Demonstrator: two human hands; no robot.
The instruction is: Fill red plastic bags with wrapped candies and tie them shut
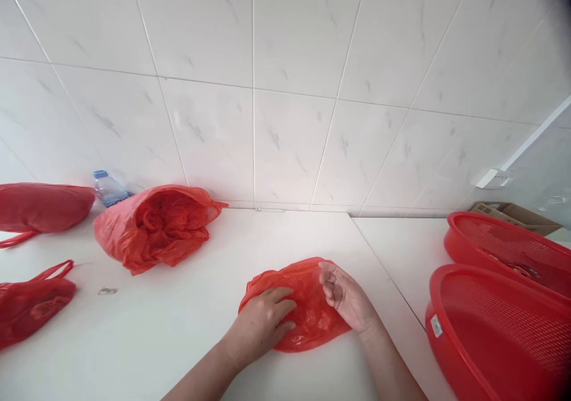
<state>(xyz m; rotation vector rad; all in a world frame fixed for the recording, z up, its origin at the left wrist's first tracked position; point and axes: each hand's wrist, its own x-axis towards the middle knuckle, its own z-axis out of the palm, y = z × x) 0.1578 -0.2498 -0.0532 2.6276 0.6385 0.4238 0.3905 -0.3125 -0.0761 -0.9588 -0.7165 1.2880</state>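
A crumpled red plastic bag point(307, 312) lies on the white table in front of me, fairly flat and loosely rounded. My left hand point(265, 318) rests on its left side, palm down, with the fingers spread over the plastic. At the bag's right edge is my right hand point(348, 297), turned on its side with the palm facing left. Its fingers are loosely bent and apart, and nothing shows between them. The right thumb is hidden. What the bag contains, if anything, cannot be made out.
A red bag stuffed with crumpled red bags point(173, 222) lies back left, beside a plastic bottle point(109, 190). Further left are a full red bag point(44, 207) and another with handles point(38, 312). Red baskets point(464, 329) stand right, before a cardboard box point(517, 216). A tiled wall closes the back.
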